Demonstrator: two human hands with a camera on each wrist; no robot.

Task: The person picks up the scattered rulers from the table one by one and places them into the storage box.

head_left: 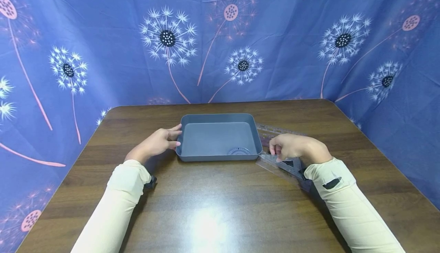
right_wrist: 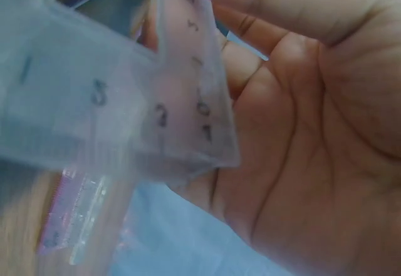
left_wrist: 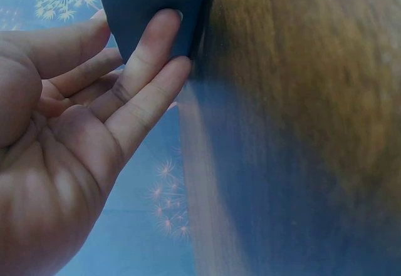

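A grey rectangular tray [head_left: 216,134] lies on the table, and a clear protractor [head_left: 239,151] rests inside its front right part. My left hand [head_left: 156,143] touches the tray's left end wall with extended fingertips, seen close up in the left wrist view. Right of the tray, my right hand [head_left: 298,147] pinches a transparent set square [head_left: 290,167], tilted above the table. Printed numbers and a cut-out show on that set square [right_wrist: 100,113] in the right wrist view. Clear rulers [head_left: 266,128] lie behind and partly under the right hand, so their full shapes are hidden.
The brown wooden table [head_left: 213,192] has a bright glare spot near its front. A blue dandelion-print cloth [head_left: 206,54] hangs behind it and at both sides. A purple-tinted ruler [right_wrist: 62,210] shows below the set square in the right wrist view.
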